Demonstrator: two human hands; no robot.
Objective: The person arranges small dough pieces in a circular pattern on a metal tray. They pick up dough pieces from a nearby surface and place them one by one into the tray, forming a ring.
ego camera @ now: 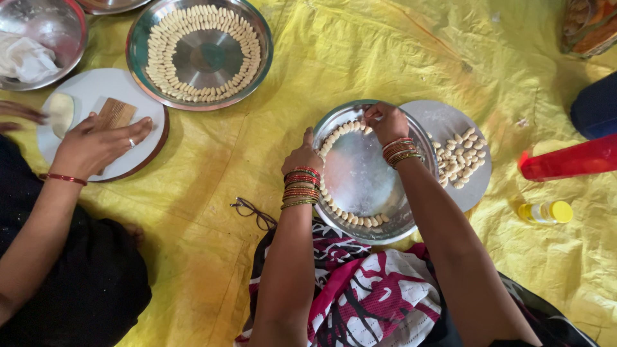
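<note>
A steel plate [360, 173] lies in front of me on a yellow sheet, with small pale dough pieces [347, 128] lined along its rim. My left hand [302, 155] grips the plate's left edge. My right hand [384, 121] pinches a dough piece at the plate's far rim. Both wrists wear red and gold bangles. A round white board [443, 122] to the right carries a loose heap of shaped dough pieces [457, 157].
Another person's hand [96, 144] presses a ridged wooden tool [116, 114] on a white board at left. A filled steel plate [199, 53] sits at the back. Eyeglasses [254, 213] lie on the sheet. A red container [569, 159] and yellow-capped bottle [546, 212] lie right.
</note>
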